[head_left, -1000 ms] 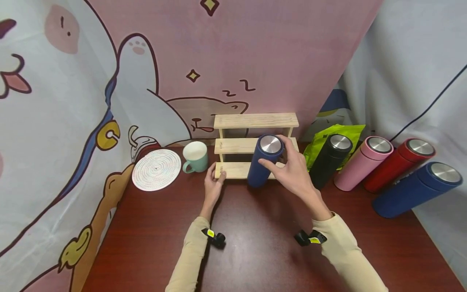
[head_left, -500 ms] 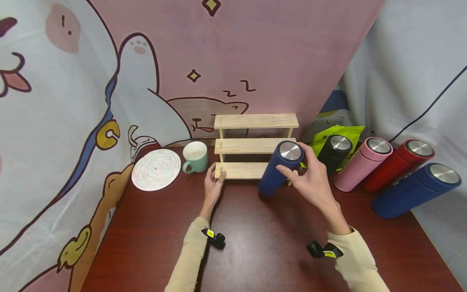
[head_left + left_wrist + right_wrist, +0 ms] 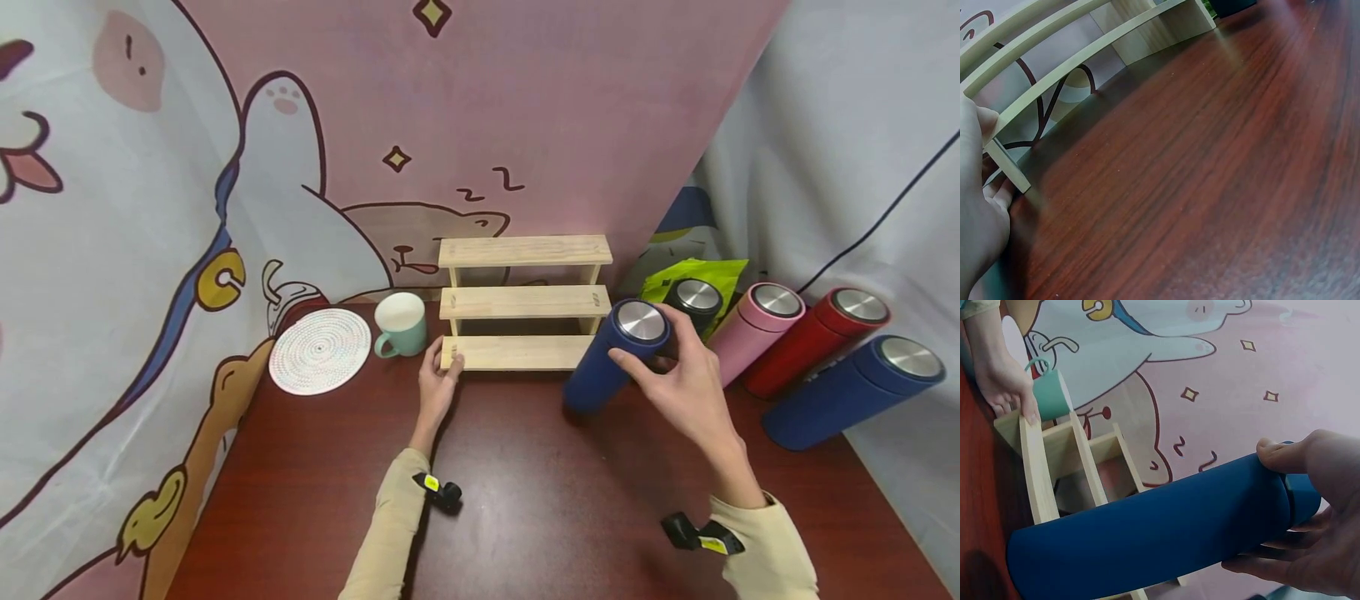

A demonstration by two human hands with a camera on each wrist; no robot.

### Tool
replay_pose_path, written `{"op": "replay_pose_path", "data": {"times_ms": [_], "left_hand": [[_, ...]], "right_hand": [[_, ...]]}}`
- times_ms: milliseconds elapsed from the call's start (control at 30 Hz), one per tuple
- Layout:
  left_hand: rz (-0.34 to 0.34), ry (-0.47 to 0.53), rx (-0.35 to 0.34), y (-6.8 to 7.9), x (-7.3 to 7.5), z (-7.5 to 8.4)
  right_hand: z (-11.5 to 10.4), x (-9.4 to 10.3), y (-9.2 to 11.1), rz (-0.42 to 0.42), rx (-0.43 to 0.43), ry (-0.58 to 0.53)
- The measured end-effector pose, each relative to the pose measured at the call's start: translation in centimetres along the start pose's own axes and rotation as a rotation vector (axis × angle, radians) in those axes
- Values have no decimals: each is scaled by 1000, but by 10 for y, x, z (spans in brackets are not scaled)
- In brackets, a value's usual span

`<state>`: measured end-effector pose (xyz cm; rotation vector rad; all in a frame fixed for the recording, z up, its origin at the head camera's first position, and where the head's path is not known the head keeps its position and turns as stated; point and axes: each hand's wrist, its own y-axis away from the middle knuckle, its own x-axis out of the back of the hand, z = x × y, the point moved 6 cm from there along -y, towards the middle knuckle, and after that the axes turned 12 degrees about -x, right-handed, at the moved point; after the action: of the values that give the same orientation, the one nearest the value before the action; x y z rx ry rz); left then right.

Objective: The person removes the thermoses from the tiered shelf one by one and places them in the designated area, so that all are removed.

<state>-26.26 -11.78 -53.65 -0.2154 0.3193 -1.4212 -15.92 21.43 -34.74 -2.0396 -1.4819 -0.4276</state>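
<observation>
A three-tier wooden shelf (image 3: 525, 353) stands against the back wall, every tier bare. My left hand (image 3: 437, 379) grips the left end of its lowest tier, thumb on top; the left wrist view shows the fingers (image 3: 1000, 190) behind the side support. Near the shelf's right front corner, my right hand (image 3: 693, 383) holds a dark blue thermos bottle (image 3: 603, 367) with a steel-topped lid. In the right wrist view, thumb and fingers go round the upper end of the bottle (image 3: 1147, 531). It stands roughly upright; whether its base touches the table cannot be told.
Behind my right hand are a black thermos (image 3: 693, 304) and a green bag (image 3: 731, 273). Pink (image 3: 753, 329), red (image 3: 813, 342) and larger blue (image 3: 847, 396) thermoses stand to the right. A teal mug (image 3: 405, 329) and round woven mat (image 3: 320, 352) are left of the shelf.
My right hand has carried the blue thermos rightward and toward me, from in front of the shelf's middle to its right front corner. The left hand has stayed on the shelf.
</observation>
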Motion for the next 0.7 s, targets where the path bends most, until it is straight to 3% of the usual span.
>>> {"op": "replay_pose_path", "data": {"times_ms": [167,700], "left_hand": [[-4,-20,-21,0,1,1],[0,-96,-25,2,1,4]], "right_hand": [[9,16,6,37,-17,28],[45,64,26,113,-179,118]]}}
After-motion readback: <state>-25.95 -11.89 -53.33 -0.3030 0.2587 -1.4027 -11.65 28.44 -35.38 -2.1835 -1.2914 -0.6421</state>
